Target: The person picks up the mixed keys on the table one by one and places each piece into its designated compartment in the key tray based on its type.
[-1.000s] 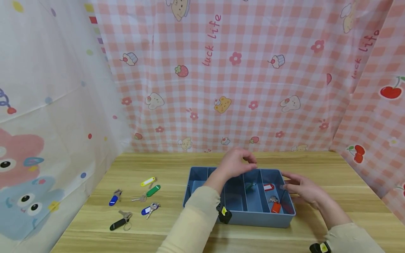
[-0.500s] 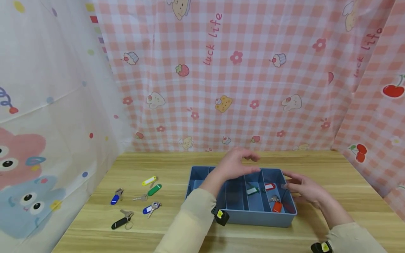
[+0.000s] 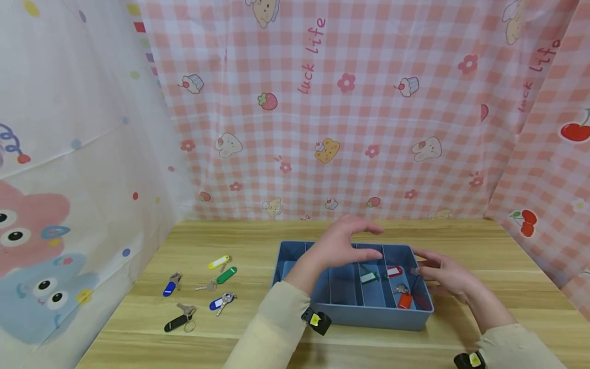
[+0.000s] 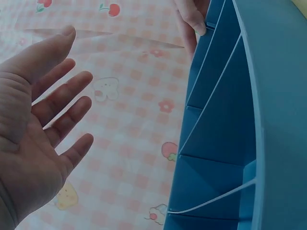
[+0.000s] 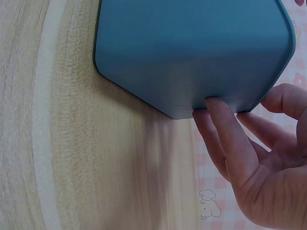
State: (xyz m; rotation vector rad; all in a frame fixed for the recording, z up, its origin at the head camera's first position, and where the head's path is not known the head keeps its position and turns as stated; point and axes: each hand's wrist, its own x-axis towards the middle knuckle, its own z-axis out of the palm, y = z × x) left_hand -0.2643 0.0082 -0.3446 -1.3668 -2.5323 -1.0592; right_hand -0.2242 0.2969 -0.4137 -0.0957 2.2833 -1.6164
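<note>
A blue-grey divided box [image 3: 355,316] stands on the wooden table. My left hand [image 3: 343,242] hovers over its back part, thumb and fingers spread, holding nothing; in the left wrist view the fingers [image 4: 67,124] are apart from the box. A green key tag [image 3: 369,277] lies in the compartment second from the right. The rightmost compartment has a red key tag [image 3: 394,271] and an orange-red key tag [image 3: 405,301] with a key. At the box's right end, my right hand [image 3: 444,274] touches the outer wall with fairly straight fingers [image 5: 230,129].
Left of the box lie keys with tags: yellow [image 3: 218,262], green [image 3: 227,275], black [image 3: 176,323], a blue one [image 3: 169,289] and a second blue one [image 3: 215,304]. A checked cloth [image 3: 345,118] hangs behind the table, and a white cloth [image 3: 92,169] hangs at the left.
My left hand's thumb and fingers have spread apart above the box. The green key tag now shows in its compartment, where it was mostly hidden before. The right hand stays at the box end.
</note>
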